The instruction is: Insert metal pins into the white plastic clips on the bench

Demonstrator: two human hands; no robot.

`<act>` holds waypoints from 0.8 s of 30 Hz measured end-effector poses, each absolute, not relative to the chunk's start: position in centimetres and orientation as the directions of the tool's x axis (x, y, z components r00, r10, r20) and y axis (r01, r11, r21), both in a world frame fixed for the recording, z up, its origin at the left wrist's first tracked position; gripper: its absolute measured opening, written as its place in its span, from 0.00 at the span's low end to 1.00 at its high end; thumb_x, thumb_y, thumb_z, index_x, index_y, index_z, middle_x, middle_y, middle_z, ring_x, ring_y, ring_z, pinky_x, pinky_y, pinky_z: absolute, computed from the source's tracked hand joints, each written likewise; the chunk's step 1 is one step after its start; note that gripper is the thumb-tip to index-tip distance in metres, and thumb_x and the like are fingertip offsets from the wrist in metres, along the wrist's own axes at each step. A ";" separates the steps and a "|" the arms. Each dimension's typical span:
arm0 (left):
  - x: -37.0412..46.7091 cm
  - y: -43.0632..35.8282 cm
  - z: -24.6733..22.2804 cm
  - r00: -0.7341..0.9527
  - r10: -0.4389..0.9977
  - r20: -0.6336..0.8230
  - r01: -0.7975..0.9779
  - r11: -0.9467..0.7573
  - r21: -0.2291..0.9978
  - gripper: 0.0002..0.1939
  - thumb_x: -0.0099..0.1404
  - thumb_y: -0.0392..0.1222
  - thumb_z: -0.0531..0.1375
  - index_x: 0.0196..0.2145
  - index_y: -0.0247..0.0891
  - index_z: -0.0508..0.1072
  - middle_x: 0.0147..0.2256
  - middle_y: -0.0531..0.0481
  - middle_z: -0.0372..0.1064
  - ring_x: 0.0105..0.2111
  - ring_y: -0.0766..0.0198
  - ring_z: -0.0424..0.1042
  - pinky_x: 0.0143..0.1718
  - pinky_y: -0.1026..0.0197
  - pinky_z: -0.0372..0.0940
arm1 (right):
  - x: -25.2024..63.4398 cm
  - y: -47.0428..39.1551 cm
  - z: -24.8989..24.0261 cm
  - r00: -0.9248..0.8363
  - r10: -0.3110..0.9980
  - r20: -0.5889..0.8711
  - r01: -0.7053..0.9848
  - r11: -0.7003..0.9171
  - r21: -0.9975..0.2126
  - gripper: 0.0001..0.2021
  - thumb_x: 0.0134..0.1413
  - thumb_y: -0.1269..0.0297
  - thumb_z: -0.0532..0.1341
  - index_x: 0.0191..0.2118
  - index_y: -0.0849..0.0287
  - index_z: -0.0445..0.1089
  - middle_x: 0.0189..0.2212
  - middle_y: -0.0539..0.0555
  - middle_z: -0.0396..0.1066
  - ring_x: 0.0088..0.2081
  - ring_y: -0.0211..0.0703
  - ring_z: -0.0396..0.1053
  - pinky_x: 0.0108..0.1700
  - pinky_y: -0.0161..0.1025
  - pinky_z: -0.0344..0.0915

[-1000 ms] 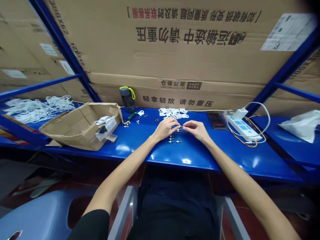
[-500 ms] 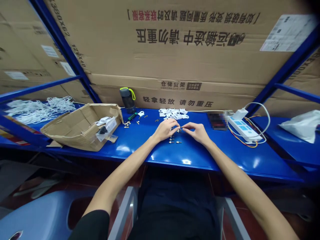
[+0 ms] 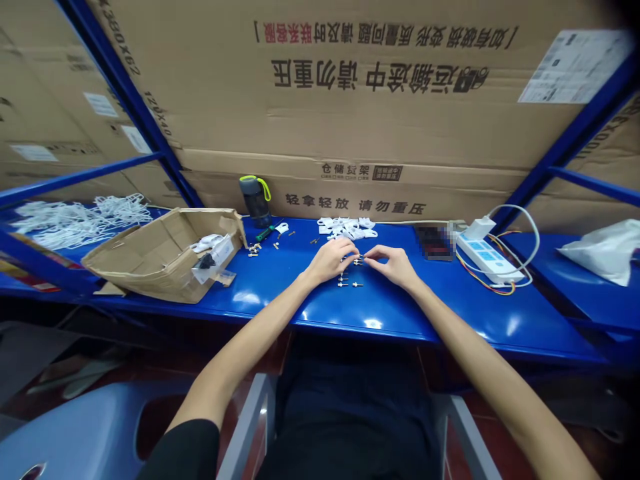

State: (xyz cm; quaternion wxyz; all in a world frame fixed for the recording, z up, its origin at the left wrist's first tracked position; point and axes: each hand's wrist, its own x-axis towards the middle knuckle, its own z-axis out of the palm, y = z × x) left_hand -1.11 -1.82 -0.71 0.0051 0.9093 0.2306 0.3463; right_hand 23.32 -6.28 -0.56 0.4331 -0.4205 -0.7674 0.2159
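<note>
- Your left hand (image 3: 331, 261) and right hand (image 3: 394, 266) nearly meet, fingers pinched; grip too small to tell.
- Small pins (image 3: 357, 285) lie between them.
- Desk (image 3: 385, 310) surface extends toward you, to its front edge.

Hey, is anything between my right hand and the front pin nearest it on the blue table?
Nothing visible stands between your right hand and that small metal pin; the white pieces lie farther back.
</note>
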 end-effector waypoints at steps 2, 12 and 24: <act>-1.1 -1.8 -0.7 0.657 0.429 0.620 0.419 -0.891 0.174 0.11 0.81 0.44 0.58 0.46 0.38 0.79 0.45 0.44 0.79 0.49 0.55 0.77 0.53 0.52 0.70 | 23.3 -6.3 -0.6 -0.275 0.830 0.486 0.460 0.557 -0.692 0.12 0.63 0.52 0.68 0.39 0.54 0.83 0.37 0.55 0.85 0.38 0.53 0.83 0.46 0.49 0.79; -0.9 -2.0 -0.7 0.656 0.433 0.618 0.413 -0.891 0.185 0.13 0.81 0.47 0.58 0.45 0.39 0.81 0.44 0.45 0.79 0.47 0.56 0.76 0.51 0.53 0.70 | 23.0 -6.4 -0.5 -0.272 0.832 0.484 0.441 0.554 -0.706 0.13 0.64 0.50 0.68 0.40 0.53 0.84 0.40 0.55 0.86 0.40 0.54 0.83 0.49 0.50 0.79; -1.2 -1.6 -0.8 0.630 0.423 0.651 0.390 -0.898 0.206 0.15 0.82 0.48 0.58 0.48 0.39 0.83 0.45 0.44 0.80 0.48 0.55 0.77 0.51 0.53 0.71 | 23.1 -6.5 -0.1 -0.211 0.853 0.477 0.461 0.517 -0.721 0.14 0.64 0.48 0.69 0.37 0.53 0.84 0.39 0.55 0.86 0.41 0.55 0.83 0.50 0.51 0.79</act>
